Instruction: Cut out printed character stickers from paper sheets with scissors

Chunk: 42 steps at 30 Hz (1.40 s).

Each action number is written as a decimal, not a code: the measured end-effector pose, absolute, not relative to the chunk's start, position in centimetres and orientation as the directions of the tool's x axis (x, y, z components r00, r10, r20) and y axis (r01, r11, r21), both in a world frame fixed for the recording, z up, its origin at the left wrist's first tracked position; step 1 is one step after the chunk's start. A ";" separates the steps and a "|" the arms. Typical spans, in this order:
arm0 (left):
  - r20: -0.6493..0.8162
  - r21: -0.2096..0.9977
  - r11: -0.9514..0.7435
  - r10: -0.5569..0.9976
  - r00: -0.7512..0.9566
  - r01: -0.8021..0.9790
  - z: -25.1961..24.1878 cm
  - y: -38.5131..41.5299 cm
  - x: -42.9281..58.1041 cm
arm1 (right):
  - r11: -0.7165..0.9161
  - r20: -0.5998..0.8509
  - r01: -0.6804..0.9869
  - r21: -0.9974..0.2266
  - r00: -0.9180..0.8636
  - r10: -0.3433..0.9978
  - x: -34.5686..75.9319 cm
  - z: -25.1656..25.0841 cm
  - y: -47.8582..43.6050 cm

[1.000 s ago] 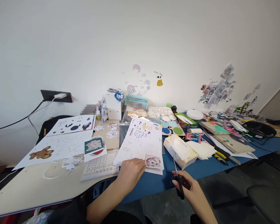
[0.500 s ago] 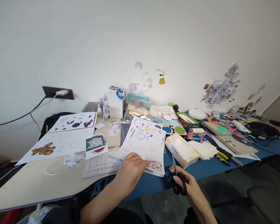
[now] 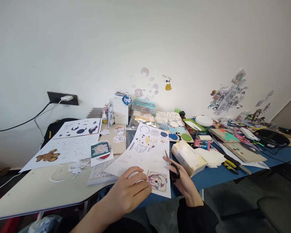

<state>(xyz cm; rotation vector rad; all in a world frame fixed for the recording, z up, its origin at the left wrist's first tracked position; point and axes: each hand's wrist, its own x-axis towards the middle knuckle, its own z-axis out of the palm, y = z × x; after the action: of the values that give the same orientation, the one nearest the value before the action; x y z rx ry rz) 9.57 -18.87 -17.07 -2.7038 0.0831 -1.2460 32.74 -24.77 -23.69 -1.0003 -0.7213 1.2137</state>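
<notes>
A white paper sheet [image 3: 145, 150] printed with small coloured cartoon figures is gripped at its lower edge by the left hand [image 3: 129, 193] in the lower centre of the frame. The fingers [image 3: 138, 181] are curled onto the paper, just beside a square cartoon face picture in red and white [image 3: 157, 180] that is printed near the sheet's lower right corner. The right hand [image 3: 185, 183], a little to the right, is clenched around black-handled scissors [image 3: 171, 165]. Their blades are pointed up the frame and are set against the right edge of the sheet. Whether paper lies between the blades cannot be told.

The sheet is spread over a blue mat [image 3: 215, 173] that covers the right part of the pale worktop [image 3: 26, 194]. Just right of the scissors a white tissue pack [image 3: 184, 154] is laid on the mat, with loose white tissues beside it. At the left of the frame large white printed sheets, one with a brown bear [image 3: 47, 156], are spread on the worktop, with curled white paper offcuts [image 3: 74, 167] below them. A small white box [image 3: 120, 111] is stood against the wall at centre, and a black wall socket [image 3: 60, 97] with a white plug is seen at the left.
</notes>
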 end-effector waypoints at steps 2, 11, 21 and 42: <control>0.767 -0.144 -0.989 -0.088 0.635 0.037 -17.5 -19.0 8.9 | 0.085 -0.009 -0.342 -0.936 0.265 0.964 32.3 -23.4 -24.9; 0.800 0.540 -0.796 0.586 0.128 0.274 -19.7 -20.5 8.4 | 0.358 0.509 0.368 -0.858 0.517 0.688 29.0 -21.2 -29.5; -0.087 0.917 0.206 0.939 0.333 -0.342 -19.0 -19.1 11.5 | 0.396 0.505 0.333 -0.856 0.709 0.493 22.4 -27.8 -28.6; 0.135 0.877 -0.250 0.948 0.289 0.410 -21.6 -15.2 9.8 | 0.309 0.136 -0.092 -0.947 0.755 0.641 26.1 -28.6 -29.8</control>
<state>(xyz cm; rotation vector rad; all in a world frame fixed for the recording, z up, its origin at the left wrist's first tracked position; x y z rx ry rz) 9.82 -15.20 -21.60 -2.9977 -2.0351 -1.5003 26.10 -29.79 -28.63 -1.1659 -0.5550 0.5188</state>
